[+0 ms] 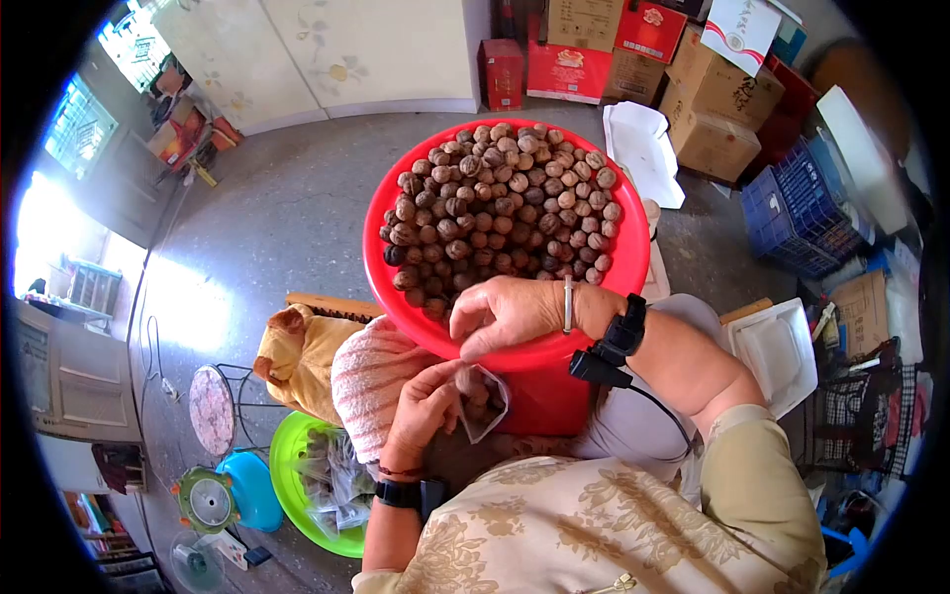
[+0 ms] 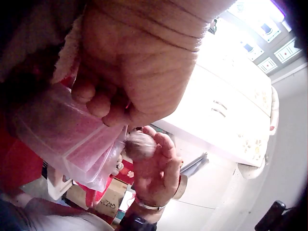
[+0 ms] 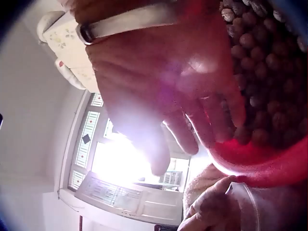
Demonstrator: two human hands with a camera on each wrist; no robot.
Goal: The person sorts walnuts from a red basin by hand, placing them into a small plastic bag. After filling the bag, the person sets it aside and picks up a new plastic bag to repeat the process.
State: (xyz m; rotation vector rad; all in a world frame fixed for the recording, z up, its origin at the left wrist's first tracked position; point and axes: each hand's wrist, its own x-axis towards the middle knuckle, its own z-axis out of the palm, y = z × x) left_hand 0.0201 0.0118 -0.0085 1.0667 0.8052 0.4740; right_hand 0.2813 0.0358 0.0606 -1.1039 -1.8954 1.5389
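glossy plastic basin (image 1: 636, 238), rough matt walnuts (image 1: 505, 198) (ridged), shiny clear plastic bag (image 1: 483, 404), fluffy cloth towel (image 1: 368, 384)

Clear bag (image 1: 489, 420), one side partly hidden behind the left hand (image 1: 427, 404)

We see grey floor (image 1: 287, 213), bright glare patch across left part. On it stand green basin (image 1: 280, 460), round-topped stool (image 1: 213, 408), blue crate (image 1: 797, 213), cardboard boxes (image 1: 708, 139); thin dark cable (image 1: 151, 346) lies near glare. Above floor, red basin (image 1: 635, 247) carries heaped walnuts (image 1: 495, 198); what bears basin, we cannot tell fully.
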